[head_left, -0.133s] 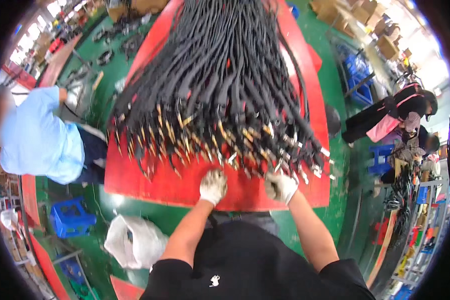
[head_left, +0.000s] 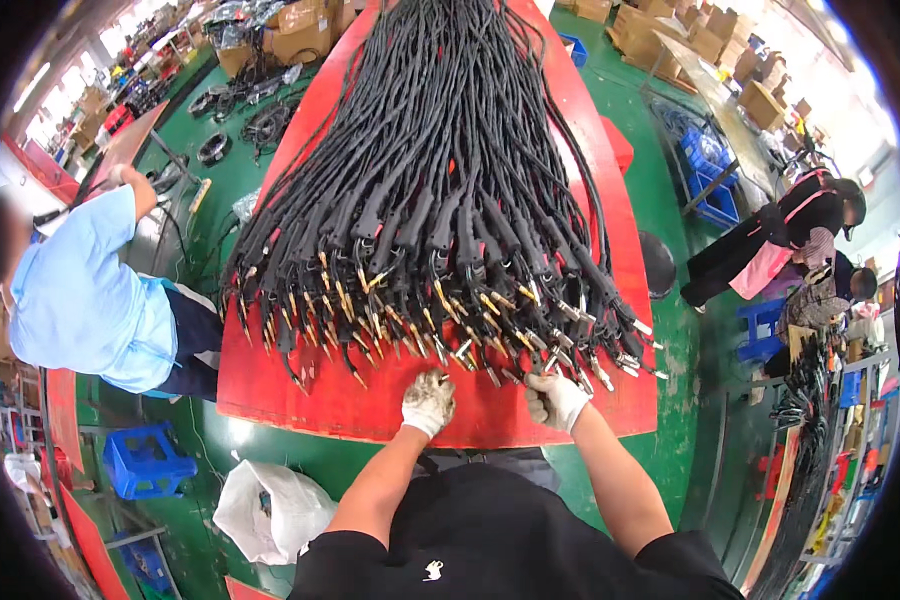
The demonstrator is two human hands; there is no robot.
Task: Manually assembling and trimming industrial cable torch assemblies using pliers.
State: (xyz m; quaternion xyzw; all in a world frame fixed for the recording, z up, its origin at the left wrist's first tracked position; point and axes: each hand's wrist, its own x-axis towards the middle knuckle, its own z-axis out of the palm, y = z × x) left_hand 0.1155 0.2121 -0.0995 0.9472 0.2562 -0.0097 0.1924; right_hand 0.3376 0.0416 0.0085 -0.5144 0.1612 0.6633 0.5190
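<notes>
A large bundle of black welding torches (head_left: 450, 225) lies on the red table (head_left: 300, 405). Their brass and silver tips point towards me. My left hand (head_left: 428, 402), in a dirty white glove, is closed just in front of the tips. Something small and dark shows at its fingers, too small to name. My right hand (head_left: 557, 402), gloved likewise, pinches the front end of one welding torch on the right side of the bundle. Its thumb and forefinger press together there, and the fingers hide part of that end.
A person in a light blue shirt (head_left: 95, 290) stands left of the table. On the green floor are a white sack (head_left: 275, 515) and a blue stool (head_left: 148, 460). A round dark stool (head_left: 657, 265) stands against the table's right side. People (head_left: 785, 235) work farther right.
The whole view has shifted, so the table and torches sit lower in the picture and look sharper. My hands keep nearly the same pose. The person in blue has moved an arm.
</notes>
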